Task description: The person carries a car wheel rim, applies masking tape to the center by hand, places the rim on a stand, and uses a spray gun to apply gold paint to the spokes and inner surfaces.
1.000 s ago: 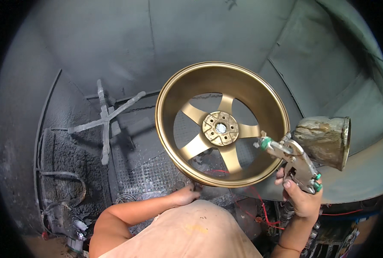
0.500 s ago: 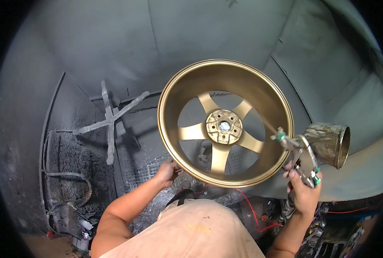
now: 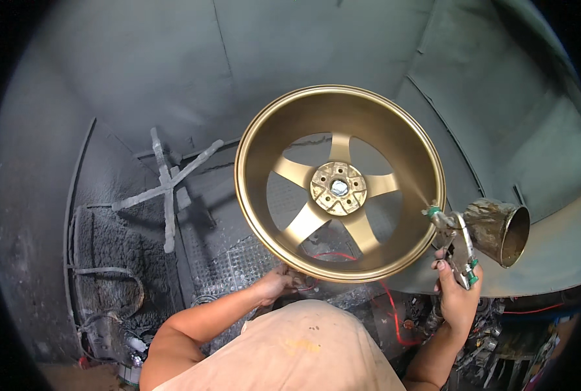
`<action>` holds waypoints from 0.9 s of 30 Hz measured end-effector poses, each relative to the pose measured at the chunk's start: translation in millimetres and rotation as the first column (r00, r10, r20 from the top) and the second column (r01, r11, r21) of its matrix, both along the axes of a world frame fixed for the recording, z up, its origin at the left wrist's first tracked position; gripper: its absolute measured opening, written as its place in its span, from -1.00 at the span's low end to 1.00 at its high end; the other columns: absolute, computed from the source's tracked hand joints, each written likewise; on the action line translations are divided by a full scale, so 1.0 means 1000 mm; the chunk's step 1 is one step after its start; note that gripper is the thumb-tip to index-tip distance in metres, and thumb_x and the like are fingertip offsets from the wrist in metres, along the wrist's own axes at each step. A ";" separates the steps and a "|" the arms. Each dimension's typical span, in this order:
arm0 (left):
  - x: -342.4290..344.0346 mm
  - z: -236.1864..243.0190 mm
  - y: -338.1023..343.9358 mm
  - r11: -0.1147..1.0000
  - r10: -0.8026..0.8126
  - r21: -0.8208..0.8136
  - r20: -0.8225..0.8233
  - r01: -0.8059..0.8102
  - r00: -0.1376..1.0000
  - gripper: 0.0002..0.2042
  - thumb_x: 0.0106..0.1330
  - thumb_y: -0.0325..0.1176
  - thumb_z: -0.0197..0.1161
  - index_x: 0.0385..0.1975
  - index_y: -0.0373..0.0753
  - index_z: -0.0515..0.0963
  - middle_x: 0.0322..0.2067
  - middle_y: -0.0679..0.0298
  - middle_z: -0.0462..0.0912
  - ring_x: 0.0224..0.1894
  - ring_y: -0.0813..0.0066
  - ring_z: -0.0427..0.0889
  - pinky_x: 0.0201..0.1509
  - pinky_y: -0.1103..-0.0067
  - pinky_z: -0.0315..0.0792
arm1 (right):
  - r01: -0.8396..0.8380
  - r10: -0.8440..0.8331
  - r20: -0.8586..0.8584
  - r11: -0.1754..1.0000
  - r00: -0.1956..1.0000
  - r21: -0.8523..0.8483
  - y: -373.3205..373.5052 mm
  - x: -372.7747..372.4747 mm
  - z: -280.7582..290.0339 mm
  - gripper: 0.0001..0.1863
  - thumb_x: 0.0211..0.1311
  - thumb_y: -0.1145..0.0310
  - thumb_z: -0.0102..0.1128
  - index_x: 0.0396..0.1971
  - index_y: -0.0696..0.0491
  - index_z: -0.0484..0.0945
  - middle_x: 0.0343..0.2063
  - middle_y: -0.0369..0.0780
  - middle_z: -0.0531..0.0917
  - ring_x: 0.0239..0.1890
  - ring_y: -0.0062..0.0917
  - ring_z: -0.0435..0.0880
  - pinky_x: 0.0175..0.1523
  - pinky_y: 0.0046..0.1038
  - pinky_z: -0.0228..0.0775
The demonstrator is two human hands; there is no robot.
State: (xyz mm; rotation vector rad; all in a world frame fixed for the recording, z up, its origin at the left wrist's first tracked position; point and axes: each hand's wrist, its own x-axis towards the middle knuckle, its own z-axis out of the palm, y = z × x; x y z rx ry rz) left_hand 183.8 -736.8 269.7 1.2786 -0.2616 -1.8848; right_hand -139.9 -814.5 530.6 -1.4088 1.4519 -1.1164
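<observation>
A gold five-spoke wheel rim (image 3: 264,225) is in front of me, its deep barrel facing up and a blotchy hub (image 3: 323,195) at its centre. My right hand (image 3: 458,301) is wrapped round a metal spray gun (image 3: 458,244) with green fittings. The gun's nozzle points into the rim's right inner wall, and a faint mist shows at its tip. A paint-crusted cup (image 3: 484,225) sits tilted on the gun's right. Just under the rim's near edge is my left hand (image 3: 277,285), fingers curled; what they hold is hidden. The rim's support is hidden too.
Grey, paint-coated walls (image 3: 140,58) surround the work. A grey cross-shaped stand (image 3: 168,182) is to the left, above a crusted dark mat (image 3: 117,251). A red hose (image 3: 394,319) runs below the rim. Cluttered items (image 3: 486,345) lie at the lower right.
The rim has turned, so its spokes stand at other angles. My left hand has shifted right and slightly down. The spray gun has moved slightly, and its cup hangs a little lower.
</observation>
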 end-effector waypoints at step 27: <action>0.007 0.010 -0.002 0.983 0.183 -0.019 -0.016 -0.183 0.983 -0.71 0.35 -0.60 0.00 0.06 -0.30 0.43 -0.20 0.19 0.64 -0.15 0.42 0.61 -0.02 0.49 0.51 | 0.088 -0.079 0.132 0.994 0.988 -0.061 0.026 -0.012 -0.004 -0.61 0.26 0.44 0.38 0.01 0.31 0.53 -0.20 -0.11 0.71 -0.39 -0.61 0.67 -0.52 -0.65 0.44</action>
